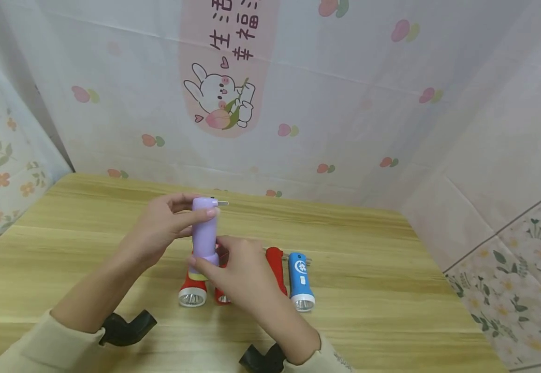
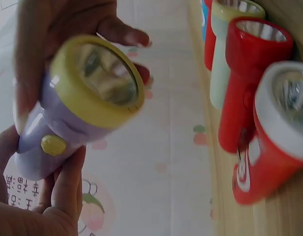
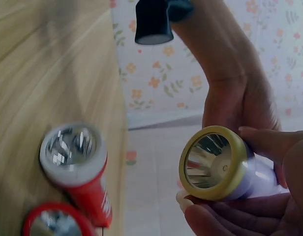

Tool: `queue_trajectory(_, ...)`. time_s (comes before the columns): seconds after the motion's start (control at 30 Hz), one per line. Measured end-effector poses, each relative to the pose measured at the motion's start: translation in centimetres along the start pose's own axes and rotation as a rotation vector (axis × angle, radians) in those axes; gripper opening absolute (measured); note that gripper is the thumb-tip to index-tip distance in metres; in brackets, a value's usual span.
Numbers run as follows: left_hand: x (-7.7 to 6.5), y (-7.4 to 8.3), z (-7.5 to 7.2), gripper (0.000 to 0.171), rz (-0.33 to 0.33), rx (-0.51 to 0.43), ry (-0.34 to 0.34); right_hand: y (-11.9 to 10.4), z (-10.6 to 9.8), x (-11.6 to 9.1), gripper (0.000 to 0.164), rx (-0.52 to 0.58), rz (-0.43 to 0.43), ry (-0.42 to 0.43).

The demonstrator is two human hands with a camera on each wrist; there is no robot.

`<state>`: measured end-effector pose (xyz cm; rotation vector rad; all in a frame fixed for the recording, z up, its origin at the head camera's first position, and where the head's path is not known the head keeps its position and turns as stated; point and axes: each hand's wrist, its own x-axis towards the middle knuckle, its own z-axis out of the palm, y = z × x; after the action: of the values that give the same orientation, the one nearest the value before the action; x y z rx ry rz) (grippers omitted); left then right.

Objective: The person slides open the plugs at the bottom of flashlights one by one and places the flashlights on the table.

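A purple flashlight (image 1: pixel 203 235) with a yellow head ring (image 2: pixel 97 93) is held up in both hands above the table. My left hand (image 1: pixel 158 225) grips its tail end, where a metal plug prong (image 1: pixel 223 203) sticks out to the right. The fingers of my right hand (image 1: pixel 247 272) hold it near the head. Its yellow button (image 2: pixel 53 145) shows in the left wrist view. Below and behind the hands, a red flashlight with a white rim (image 1: pixel 192 296) and an all-red one (image 1: pixel 223 298) lie partly covered.
On the wooden table (image 1: pixel 368 290), further right in the row, are another red flashlight (image 1: pixel 275 261) and a blue one (image 1: pixel 301 280). A pale green flashlight (image 2: pixel 220 69) shows in the left wrist view. A printed curtain (image 1: pixel 345 103) hangs along the back.
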<state>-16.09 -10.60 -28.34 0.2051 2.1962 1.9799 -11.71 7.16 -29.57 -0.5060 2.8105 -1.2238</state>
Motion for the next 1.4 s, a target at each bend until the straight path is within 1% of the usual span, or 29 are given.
queue_trajectory(0.2,0.1,-0.4,-1.9,0.056,-0.030,0.099,-0.012,-1.2,1.4,0.4,0.030,-0.041,-0.021,0.011)
queue_trajectory(0.4,0.1,-1.0,-3.5,0.056,-0.051,0.199,-0.025,-2.1,2.4,0.7,0.032,-0.034,0.018,-0.009)
queue_trajectory(0.63,0.2,-2.3,-5.0,0.056,-0.091,0.233,-0.043,-2.5,3.6,1.4,0.034,0.006,0.047,-0.040)
queue_trajectory(0.7,0.2,-2.8,-5.4,0.056,-0.099,0.239,-0.048,-2.6,4.0,1.6,0.036,0.002,0.065,-0.049)
queue_trajectory(0.8,0.2,-3.5,-5.9,0.057,-0.120,0.253,-0.050,-2.8,4.6,1.7,0.043,-0.021,0.086,-0.061)
queue_trajectory(0.9,0.1,-4.2,-6.3,0.055,-0.143,0.269,-0.054,-3.1,5.3,1.8,0.052,-0.099,0.088,-0.058)
queue_trajectory(1.03,0.2,-5.2,-6.8,0.052,-0.173,0.281,-0.070,-3.3,6.3,2.0,0.053,-0.218,0.085,-0.044)
queue_trajectory(1.23,0.2,-6.9,-7.5,0.049,-0.224,0.302,-0.099,-3.5,7.8,2.0,0.038,-0.424,0.058,-0.052)
queue_trajectory(1.4,0.4,-8.0,-7.7,0.046,-0.243,0.316,-0.120,-3.8,8.8,2.1,0.033,-0.549,0.090,-0.068)
